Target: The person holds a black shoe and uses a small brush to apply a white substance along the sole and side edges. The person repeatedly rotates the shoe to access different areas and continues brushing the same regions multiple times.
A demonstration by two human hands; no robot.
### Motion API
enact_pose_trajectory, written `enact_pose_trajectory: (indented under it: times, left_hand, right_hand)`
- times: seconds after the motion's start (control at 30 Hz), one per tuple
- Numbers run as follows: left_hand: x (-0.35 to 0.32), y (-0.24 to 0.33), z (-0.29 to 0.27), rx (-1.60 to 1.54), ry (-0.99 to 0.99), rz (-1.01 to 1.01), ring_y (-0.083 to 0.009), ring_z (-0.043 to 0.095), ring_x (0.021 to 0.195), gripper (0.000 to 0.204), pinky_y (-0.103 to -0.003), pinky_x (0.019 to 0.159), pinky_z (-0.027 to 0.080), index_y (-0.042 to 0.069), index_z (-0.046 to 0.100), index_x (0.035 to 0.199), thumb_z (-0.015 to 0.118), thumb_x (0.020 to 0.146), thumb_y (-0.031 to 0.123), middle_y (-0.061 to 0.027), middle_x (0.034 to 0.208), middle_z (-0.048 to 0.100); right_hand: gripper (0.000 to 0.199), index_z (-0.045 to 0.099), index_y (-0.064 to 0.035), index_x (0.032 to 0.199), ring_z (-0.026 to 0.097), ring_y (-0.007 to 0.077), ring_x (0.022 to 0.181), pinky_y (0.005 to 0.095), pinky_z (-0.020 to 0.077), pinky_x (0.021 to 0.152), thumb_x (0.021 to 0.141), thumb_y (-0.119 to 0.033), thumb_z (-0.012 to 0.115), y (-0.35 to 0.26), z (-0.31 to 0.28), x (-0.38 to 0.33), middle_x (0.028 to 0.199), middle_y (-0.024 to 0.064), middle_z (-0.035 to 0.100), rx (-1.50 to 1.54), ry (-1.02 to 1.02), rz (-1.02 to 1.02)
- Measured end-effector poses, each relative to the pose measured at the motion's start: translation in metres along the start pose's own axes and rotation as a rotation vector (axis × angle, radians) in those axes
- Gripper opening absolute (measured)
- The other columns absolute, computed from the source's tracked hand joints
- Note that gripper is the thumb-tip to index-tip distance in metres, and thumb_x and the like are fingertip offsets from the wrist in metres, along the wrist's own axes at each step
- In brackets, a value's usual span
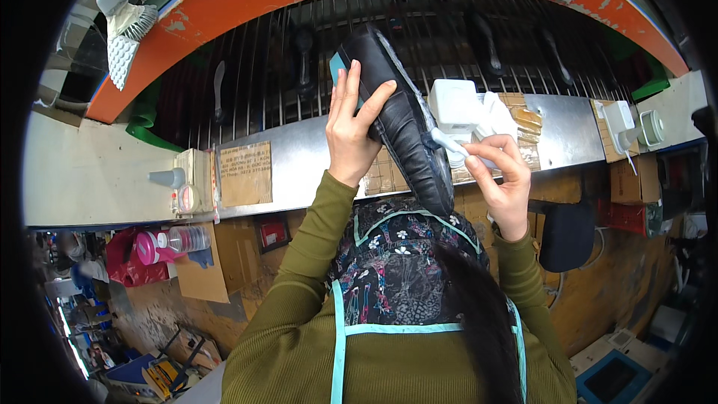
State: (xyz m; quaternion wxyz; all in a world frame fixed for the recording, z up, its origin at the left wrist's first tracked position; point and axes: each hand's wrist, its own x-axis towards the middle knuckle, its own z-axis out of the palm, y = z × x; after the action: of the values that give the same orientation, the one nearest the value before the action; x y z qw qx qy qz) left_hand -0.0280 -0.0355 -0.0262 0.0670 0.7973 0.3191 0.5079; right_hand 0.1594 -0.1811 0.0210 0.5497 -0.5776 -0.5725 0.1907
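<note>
One shoe (404, 121) held; brush (449, 144) touching.

Glossy, creased, leather-look black shoe upper (410, 131), smooth white plastic container (452, 97), shiny metal counter (565, 123)

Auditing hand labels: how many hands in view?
2: the left hand holding the black shoe upper, the right hand holding a pale brush at its edge. Both show plainly.
</note>
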Motion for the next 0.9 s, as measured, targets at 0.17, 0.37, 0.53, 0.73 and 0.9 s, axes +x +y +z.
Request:
enact_pose_trajectory:
  times: [0.17,0.37,0.53,0.73,0.9]
  left_hand:
    - [0.000,-0.007,0.001,-0.020,-0.016,-0.063,-0.0418,0.040,0.131,0.069,-0.049,0.106,0.037,0.026,0.062,0.122,0.078,0.060,-0.001,-0.0172,0.146,0.040]
    - [-0.003,-0.012,0.004,-0.043,-0.033,-0.130,-0.0436,0.042,0.129,0.069,-0.047,0.106,0.039,0.022,0.061,0.123,0.080,0.060,0.000,-0.0172,0.145,0.040]
    - [-0.001,-0.009,0.006,-0.024,-0.077,-0.165,-0.0438,0.041,0.130,0.069,-0.046,0.105,0.041,0.021,0.061,0.123,0.080,0.061,0.000,-0.0179,0.145,0.040]
    - [0.003,-0.009,0.010,-0.026,-0.090,-0.157,-0.0437,0.041,0.130,0.067,-0.046,0.104,0.042,0.021,0.060,0.123,0.080,0.062,0.001,-0.0176,0.145,0.040]
    - [0.007,-0.010,0.014,-0.040,-0.091,-0.167,-0.0439,0.041,0.130,0.067,-0.046,0.104,0.042,0.021,0.060,0.123,0.079,0.063,0.000,-0.0178,0.145,0.040]
  right_hand:
    - [0.016,0.072,-0.0016,0.097,0.054,0.0094,0.076,0.0204,0.0431,0.059,0.081,-0.003,0.070,0.010,-0.009,-0.008,0.085,0.0031,0.056,0.086,-0.091,0.032]
    - [0.015,0.072,-0.0006,0.096,0.054,0.0116,0.078,0.0234,0.0442,0.067,0.081,-0.005,0.071,0.016,-0.013,-0.025,0.084,0.0039,0.057,0.240,-0.068,0.177]
    - [0.015,0.073,-0.0015,0.095,0.055,0.0122,0.078,0.0242,0.0443,0.069,0.081,-0.005,0.070,0.011,-0.007,-0.017,0.084,0.0040,0.057,0.114,-0.020,0.170]
    - [0.016,0.073,-0.0041,0.096,0.054,0.0098,0.073,0.0206,0.0430,0.058,0.080,-0.003,0.071,0.010,-0.003,0.004,0.083,0.0033,0.057,-0.003,0.051,0.010]
    - [0.015,0.072,-0.0003,0.096,0.055,0.0129,0.079,0.0242,0.0435,0.068,0.082,-0.001,0.068,0.009,-0.009,0.010,0.087,0.0052,0.058,0.025,-0.010,0.047]
